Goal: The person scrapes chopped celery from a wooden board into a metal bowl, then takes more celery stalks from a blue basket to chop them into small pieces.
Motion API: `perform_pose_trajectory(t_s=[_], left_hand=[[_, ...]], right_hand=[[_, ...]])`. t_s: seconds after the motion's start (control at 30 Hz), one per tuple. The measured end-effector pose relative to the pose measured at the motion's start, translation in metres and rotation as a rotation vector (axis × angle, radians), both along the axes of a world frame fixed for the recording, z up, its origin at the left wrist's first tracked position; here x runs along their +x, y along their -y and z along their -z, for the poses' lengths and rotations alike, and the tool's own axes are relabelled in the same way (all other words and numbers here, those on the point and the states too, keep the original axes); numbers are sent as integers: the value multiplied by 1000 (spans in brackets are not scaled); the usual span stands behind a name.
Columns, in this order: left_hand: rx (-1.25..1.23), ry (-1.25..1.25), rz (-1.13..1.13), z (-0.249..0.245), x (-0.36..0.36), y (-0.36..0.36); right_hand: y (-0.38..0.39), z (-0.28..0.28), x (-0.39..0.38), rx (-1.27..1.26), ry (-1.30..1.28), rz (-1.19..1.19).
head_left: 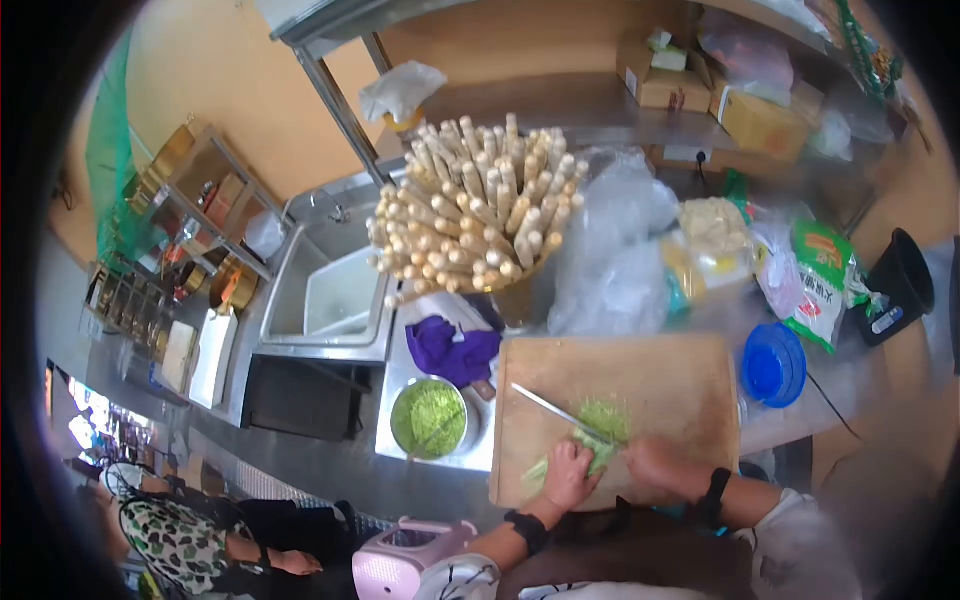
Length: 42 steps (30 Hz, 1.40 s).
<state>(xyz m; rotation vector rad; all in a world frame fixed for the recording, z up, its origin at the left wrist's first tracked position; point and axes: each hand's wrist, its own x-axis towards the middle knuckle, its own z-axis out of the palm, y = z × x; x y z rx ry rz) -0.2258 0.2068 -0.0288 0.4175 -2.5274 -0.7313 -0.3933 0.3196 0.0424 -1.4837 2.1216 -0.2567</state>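
Note:
On a wooden cutting board [540, 430], my left hand [570, 475] is closed over a bunch of green stalks [537, 470], fingers curled close to the blade. My right hand [655, 465], somewhat blurred, grips the handle of a knife [555, 408]; the handle itself is hidden in the fist. The blade slants toward the upper left, its edge down among the greens. Finely cut green bits [605, 412] lie just beyond the blade. Left of the board, a round metal bowl [398, 440] holds a heap of chopped greens [433, 412] with a utensil stuck in it.
Behind the board stands a large bundle of pale sticks [480, 210] beside clear plastic bags [620, 250]. A purple cloth [450, 350] lies near the bowl, and blue basins [773, 365] sit at right. A sink [335, 290] is on the left; another person [180, 530] is at lower left.

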Motion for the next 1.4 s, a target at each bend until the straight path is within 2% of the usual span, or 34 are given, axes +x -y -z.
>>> perform_pose_trajectory(t_s=[0.1, 0.13, 0.17, 0.2, 0.27, 0.37, 0.47, 0.57, 0.7, 0.87, 0.97, 1.2, 1.37, 1.4], left_hand=[[-15, 81, -9, 14, -4, 4], [-47, 62, -22, 20, -10, 7], [-35, 72, -44, 16, -16, 9], [38, 38, -40, 9, -22, 11], [62, -5, -16, 1, -28, 14], [70, -19, 27, -5, -26, 14], [91, -6, 4, -8, -27, 10], [87, 1, -4, -6, -27, 12], [110, 71, -3, -3, -28, 12], [107, 44, 12, -3, -29, 14], [112, 9, 17, -5, -31, 15], [133, 24, 21, -2, -31, 16], [155, 3, 37, -2, -30, 17], [158, 4, 37, -1, -31, 17]], right_hand=[[-8, 9, -16, -197, 92, -60], [-9, 1, -20, -129, 95, -35], [-10, 14, -20, -150, 150, 121], [-3, -11, -14, 4, 104, 233], [-3, -16, -17, 74, 27, 248], [-13, -31, -19, -42, 36, 227], [-21, -44, -15, -47, 1, 204], [-31, -58, -12, -14, -53, 102], [-40, -82, -7, 40, -15, 99], [-41, -94, -2, 122, -26, 17], [-42, -92, -3, 71, -30, -29], [-37, -93, -2, 184, -18, 64], [-13, -67, -14, 292, 70, 24], [-11, -54, -14, 186, 74, 7]])
